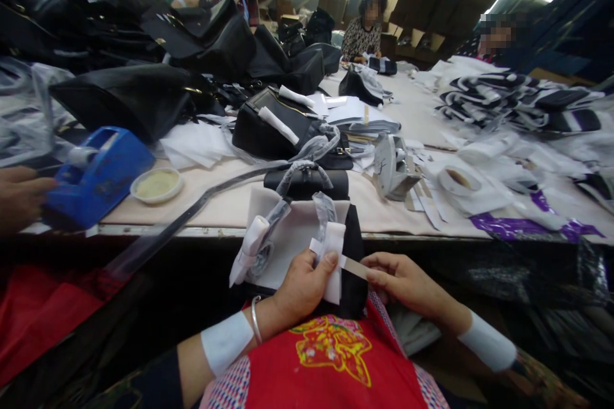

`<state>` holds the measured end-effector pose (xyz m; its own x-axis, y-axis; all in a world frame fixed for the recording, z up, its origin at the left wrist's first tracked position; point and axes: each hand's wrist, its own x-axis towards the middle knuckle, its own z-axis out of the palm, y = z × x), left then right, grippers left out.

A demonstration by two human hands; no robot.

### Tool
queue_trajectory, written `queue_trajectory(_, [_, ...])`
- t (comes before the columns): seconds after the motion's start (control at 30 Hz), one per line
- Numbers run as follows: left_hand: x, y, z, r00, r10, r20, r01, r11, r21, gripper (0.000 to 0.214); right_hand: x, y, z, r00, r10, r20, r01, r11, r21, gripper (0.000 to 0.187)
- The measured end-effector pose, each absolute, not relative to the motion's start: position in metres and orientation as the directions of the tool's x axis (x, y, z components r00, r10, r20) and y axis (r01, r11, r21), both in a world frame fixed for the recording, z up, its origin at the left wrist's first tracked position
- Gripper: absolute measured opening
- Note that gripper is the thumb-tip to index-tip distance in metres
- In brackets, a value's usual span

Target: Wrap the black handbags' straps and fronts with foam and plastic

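Observation:
A black handbag (354,249) leans against the table edge in front of me, its front covered by a white foam sheet (292,230). Clear plastic wraps its handle (326,208). My left hand (307,281) is closed, thumb pressing a piece of white foam wrap (334,241) at the handle's right end. Between the fingertips of my right hand (400,278) is the end of a narrow tan paper strip (354,266), whose other end reaches the foam under my left thumb. Another foam wrap (254,239) surrounds the handle's left end.
Another person's hand (22,198) is at a blue tape dispenser (103,172) on the left. A round dish (157,186), a second black bag (268,124), a grey dispenser (391,166) and a tape roll (459,180) lie on the table (225,204). Black bags pile up behind; co-workers sit across.

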<state>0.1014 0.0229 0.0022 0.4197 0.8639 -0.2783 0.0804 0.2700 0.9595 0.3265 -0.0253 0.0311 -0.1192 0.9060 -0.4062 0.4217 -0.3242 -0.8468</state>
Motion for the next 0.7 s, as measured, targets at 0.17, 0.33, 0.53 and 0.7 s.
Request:
queue_trajectory(0.17, [0.106, 0.023, 0.009, 0.405, 0.871, -0.278, 0.118, 0.252, 0.961, 0.052, 0.316, -0.015, 0.065, -0.149, 0.981, -0.126, 0.407, -0.055, -0.912, 0.024])
queue_trajectory(0.33, [0.105, 0.022, 0.016, 0.372, 0.901, -0.221, 0.116, 0.191, 0.975, 0.046, 0.307, 0.018, 0.102, -0.553, 0.833, 0.018, 0.529, 0.367, -0.765, 0.030])
queue_trajectory(0.53, [0.105, 0.021, 0.011, 0.347, 0.932, -0.102, 0.163, 0.047, 0.985, 0.039, 0.281, 0.048, 0.114, -0.781, 0.619, 0.083, 0.568, 0.760, -0.315, 0.023])
queue_trajectory(0.7, [0.106, 0.020, 0.003, 0.346, 0.936, 0.066, 0.178, -0.135, 0.975, 0.031, 0.255, 0.070, 0.122, -0.862, 0.500, -0.080, 0.507, 0.848, -0.154, 0.017])
